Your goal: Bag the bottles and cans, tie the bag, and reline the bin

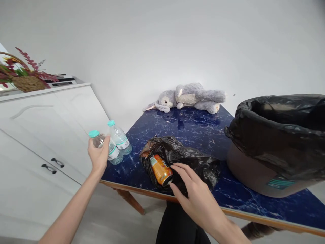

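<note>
My left hand (99, 154) is wrapped round the upper part of a clear plastic water bottle (114, 156) with a turquoise cap, thumb on one side and fingers on the other. A second matching bottle (122, 139) stands upright right beside it on the table. Fingers apart, my right hand (194, 189) is at the near end of an orange drink can (160, 169), its thumb and fingertips close to the rim. The can lies on its side on a crumpled black plastic bag (200, 166). Whether those fingertips press on the can is unclear.
A large bin (248, 169) lined with a black bag stands at the table's right. Against the wall lies a grey plush rabbit (189, 96). The blue marble-patterned table (152, 123) adjoins a white cabinet (50, 128) holding a flower basket (29, 83).
</note>
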`<state>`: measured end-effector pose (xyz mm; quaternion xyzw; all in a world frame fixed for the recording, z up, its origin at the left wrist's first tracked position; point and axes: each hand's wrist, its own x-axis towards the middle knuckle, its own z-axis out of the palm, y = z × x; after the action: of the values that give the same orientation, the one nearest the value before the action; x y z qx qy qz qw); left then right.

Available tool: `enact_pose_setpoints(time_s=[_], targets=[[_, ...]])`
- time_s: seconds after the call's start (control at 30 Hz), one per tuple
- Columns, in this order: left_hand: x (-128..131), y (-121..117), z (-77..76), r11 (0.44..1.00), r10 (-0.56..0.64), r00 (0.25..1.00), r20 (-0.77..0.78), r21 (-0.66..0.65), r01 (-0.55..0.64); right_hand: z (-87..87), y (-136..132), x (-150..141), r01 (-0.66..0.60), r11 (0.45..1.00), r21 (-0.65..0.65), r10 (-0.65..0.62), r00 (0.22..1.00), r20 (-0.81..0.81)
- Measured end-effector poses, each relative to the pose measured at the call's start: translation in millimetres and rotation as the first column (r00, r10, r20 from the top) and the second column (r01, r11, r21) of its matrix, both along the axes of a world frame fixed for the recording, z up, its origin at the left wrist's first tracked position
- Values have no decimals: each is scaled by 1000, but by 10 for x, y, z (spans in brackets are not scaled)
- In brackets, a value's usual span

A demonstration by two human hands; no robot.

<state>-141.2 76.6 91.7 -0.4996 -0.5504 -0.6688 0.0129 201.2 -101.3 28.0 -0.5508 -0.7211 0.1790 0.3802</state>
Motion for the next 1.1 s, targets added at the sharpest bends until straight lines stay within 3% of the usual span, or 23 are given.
enact_pose_setpoints(time_s=[0.23, 0.33, 0.47, 0.57, 0.63, 0.73, 0.8, 0.87, 0.93, 1.0, 1.07, 1.1], targets=[[-17, 114, -80, 994, -71, 997, -12, -87, 70, 4, 155, -340, 6, 991, -131, -3, 1000, 27], [-76, 28, -108, 995, -26, 999, -44, -97, 22, -34, 201, -392, 37, 987, -156, -38, 999, 0], [28, -375, -157, 984, 156, 953, -261, 129, -126, -42, 202, -299, 60, 985, -159, -82, 987, -138], [362, -841, -220, 975, 72, 884, -463, 220, 36, 7, 145, -162, 114, 986, -117, -137, 968, -212], [657, -1116, -233, 977, -122, 792, -598, 69, 202, 77, 72, -80, 173, 984, -51, -180, 957, -229], [1051, -1350, -159, 889, -401, 507, -763, -189, 418, 249, -76, -1, 223, 973, 51, -208, 956, -208], [1223, -1393, -81, 831, -474, 348, -809, -281, 480, 382, -172, 37, 214, 973, 87, -194, 961, -195], [1311, -1395, -36, 783, -529, 290, -798, -326, 530, 485, -243, 86, 137, 987, 82, -119, 974, -195], [1321, -1388, -53, 748, -613, 380, -693, -353, 562, 517, -279, 149, 5, 1000, 23, -1, 981, -194], [1264, -1370, -122, 760, -648, 590, -481, -360, 541, 464, -283, 216, -85, 994, -65, 70, 978, -198], [1147, -1317, -211, 794, -578, 789, -209, -365, 486, 352, -266, 267, -91, 986, -137, 60, 975, -212], [1070, -1271, -254, 808, -524, 848, -84, -366, 463, 289, -253, 285, -80, 984, -160, 44, 976, -215]])
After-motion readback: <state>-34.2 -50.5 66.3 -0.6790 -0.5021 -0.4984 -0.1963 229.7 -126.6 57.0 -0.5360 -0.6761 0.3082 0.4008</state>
